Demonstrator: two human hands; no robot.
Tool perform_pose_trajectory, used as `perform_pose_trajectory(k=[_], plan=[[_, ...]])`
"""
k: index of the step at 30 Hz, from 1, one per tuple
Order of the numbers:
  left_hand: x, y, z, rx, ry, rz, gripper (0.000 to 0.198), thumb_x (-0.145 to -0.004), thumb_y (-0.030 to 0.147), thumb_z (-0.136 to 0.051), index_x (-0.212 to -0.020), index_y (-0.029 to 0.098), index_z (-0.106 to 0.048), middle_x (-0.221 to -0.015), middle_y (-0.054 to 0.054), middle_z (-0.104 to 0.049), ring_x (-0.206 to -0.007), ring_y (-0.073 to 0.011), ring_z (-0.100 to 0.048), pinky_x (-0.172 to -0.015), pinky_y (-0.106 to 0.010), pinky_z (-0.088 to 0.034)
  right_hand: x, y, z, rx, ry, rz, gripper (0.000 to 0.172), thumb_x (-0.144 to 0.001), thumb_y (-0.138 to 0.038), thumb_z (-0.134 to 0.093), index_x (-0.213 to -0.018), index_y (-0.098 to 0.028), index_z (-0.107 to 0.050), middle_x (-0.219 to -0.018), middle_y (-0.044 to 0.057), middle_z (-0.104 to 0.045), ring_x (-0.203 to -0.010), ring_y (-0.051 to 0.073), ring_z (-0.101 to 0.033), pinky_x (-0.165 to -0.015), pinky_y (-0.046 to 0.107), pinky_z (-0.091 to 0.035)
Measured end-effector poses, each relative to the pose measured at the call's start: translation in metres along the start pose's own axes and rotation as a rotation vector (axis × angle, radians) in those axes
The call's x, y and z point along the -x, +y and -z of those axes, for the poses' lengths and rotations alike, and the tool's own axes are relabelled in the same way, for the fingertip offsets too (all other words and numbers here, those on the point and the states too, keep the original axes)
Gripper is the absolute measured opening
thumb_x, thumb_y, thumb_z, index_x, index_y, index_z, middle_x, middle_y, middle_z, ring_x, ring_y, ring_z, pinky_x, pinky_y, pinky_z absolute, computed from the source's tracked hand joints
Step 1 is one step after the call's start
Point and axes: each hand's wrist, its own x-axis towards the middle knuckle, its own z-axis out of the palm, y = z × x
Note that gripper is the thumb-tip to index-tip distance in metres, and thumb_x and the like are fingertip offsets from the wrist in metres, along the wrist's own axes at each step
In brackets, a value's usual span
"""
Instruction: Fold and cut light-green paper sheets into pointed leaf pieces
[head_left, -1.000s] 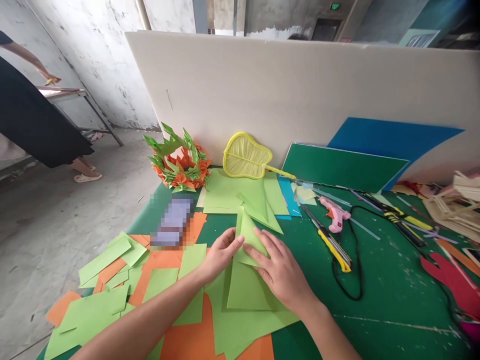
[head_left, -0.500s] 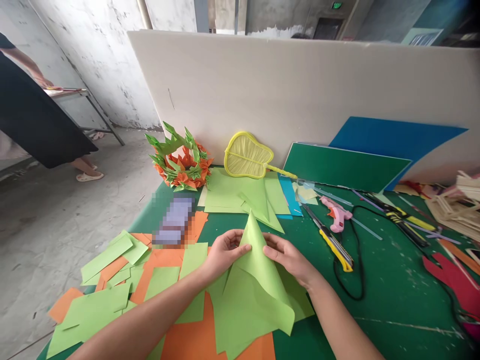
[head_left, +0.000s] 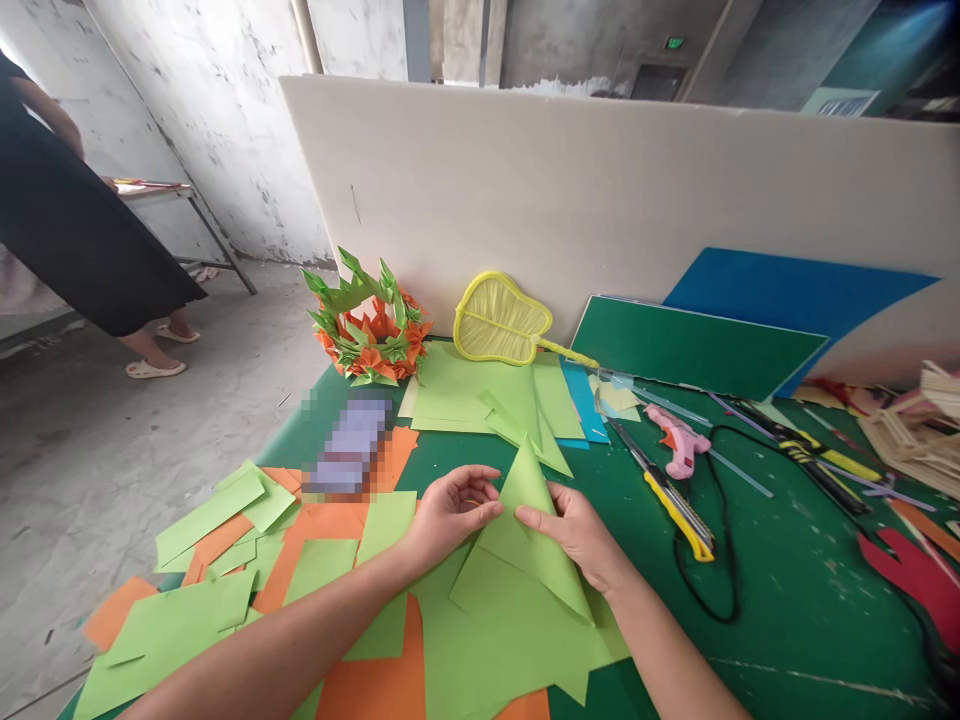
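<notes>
A light green sheet of paper (head_left: 525,540), rolled into a cone with its tip pointing up and away, stands over the table in front of me. My right hand (head_left: 581,530) pinches its right side, thumb on the front and fingers behind. To the left of the cone, my left hand (head_left: 454,510) has curled fingers with a gap between them and the thumb; nothing shows inside it. Its thumb tip lies close to the paper's left edge. Under both hands a larger green sheet (head_left: 502,650) rests on orange paper (head_left: 375,690).
Cut green pieces (head_left: 172,620) lie at left. Behind are a green and orange paper-flower ring (head_left: 367,330), a yellow fan-shaped piece (head_left: 502,318) and a blurred-out rectangle (head_left: 349,445). A utility knife (head_left: 679,510), pink glue gun (head_left: 679,440) and black cord (head_left: 731,590) lie at right. A person (head_left: 82,220) stands far left.
My left hand has come off the paper, while my right hand still grips it. The cone is wrapped narrower and its loose lower flap has folded in. The person at left has shifted their feet.
</notes>
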Motion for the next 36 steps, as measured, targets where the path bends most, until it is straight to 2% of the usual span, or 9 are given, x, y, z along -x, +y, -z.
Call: perform_pose_trajectory(k=[5, 11, 15, 22, 29, 36], plan=[[0.0031, 0.0009, 0.0000, 0.013, -0.008, -0.008, 0.032, -0.075, 0.030, -0.077, -0.099, 0.016, -0.060, -0.087, -0.003, -0.064, -0.080, -0.0120, -0.060, -0.073, -0.024, -0.052, 0.0031, 0.0003, -0.0019, -0.033, 0.011, 0.027, 0.043, -0.067, -0.040, -0.083, -0.101, -0.018, -0.071, -0.096, 0.008, -0.075, -0.082, 0.026, -0.070, -0.073, 0.035, -0.054], [0.0062, 0.0016, -0.0013, -0.044, -0.020, -0.013, 0.032, -0.075, 0.030, -0.076, -0.099, 0.016, -0.060, -0.089, -0.005, -0.062, -0.079, -0.0127, -0.059, -0.067, -0.023, -0.051, 0.0026, 0.0037, -0.0008, -0.038, 0.063, 0.045, 0.042, -0.067, -0.041, -0.082, -0.100, -0.019, -0.071, -0.091, 0.007, -0.076, -0.079, 0.025, -0.070, -0.071, 0.034, -0.054], [0.0056, -0.0005, -0.0010, -0.078, -0.007, -0.012, 0.032, -0.075, 0.032, -0.076, -0.098, 0.016, -0.060, -0.088, -0.004, -0.062, -0.076, -0.0123, -0.058, -0.066, -0.023, -0.051, 0.0014, 0.0050, -0.0002, -0.033, 0.067, 0.046, 0.043, -0.068, -0.042, -0.082, -0.103, -0.020, -0.070, -0.096, 0.008, -0.076, -0.081, 0.026, -0.070, -0.072, 0.036, -0.055], [0.0068, -0.0006, -0.0011, -0.133, 0.012, -0.005, 0.026, -0.076, 0.036, -0.075, -0.087, 0.016, -0.063, -0.085, -0.004, -0.063, -0.073, -0.0127, -0.058, -0.063, -0.022, -0.049, 0.0037, 0.0028, -0.0031, -0.008, 0.092, 0.062, 0.048, -0.065, -0.045, -0.082, -0.104, -0.019, -0.069, -0.098, 0.008, -0.076, -0.087, 0.028, -0.070, -0.075, 0.037, -0.055], [0.0078, -0.0008, -0.0019, -0.195, 0.023, -0.039, 0.022, -0.077, 0.037, -0.073, -0.078, 0.016, -0.065, -0.078, -0.004, -0.064, -0.070, -0.0137, -0.060, -0.063, -0.023, -0.050, 0.0044, 0.0015, -0.0040, -0.010, 0.115, 0.055, 0.049, -0.061, -0.046, -0.084, -0.101, -0.021, -0.070, -0.094, 0.007, -0.076, -0.084, 0.029, -0.069, -0.074, 0.039, -0.054], [0.0069, 0.0003, 0.0001, -0.183, -0.017, -0.042, 0.023, -0.075, 0.035, -0.074, -0.083, 0.015, -0.067, -0.079, -0.003, -0.061, -0.068, -0.0124, -0.059, -0.063, -0.023, -0.052, 0.0035, 0.0026, -0.0030, -0.030, 0.109, 0.061, 0.050, -0.063, -0.045, -0.084, -0.103, -0.020, -0.069, -0.096, 0.008, -0.076, -0.083, 0.028, -0.069, -0.075, 0.038, -0.054]])
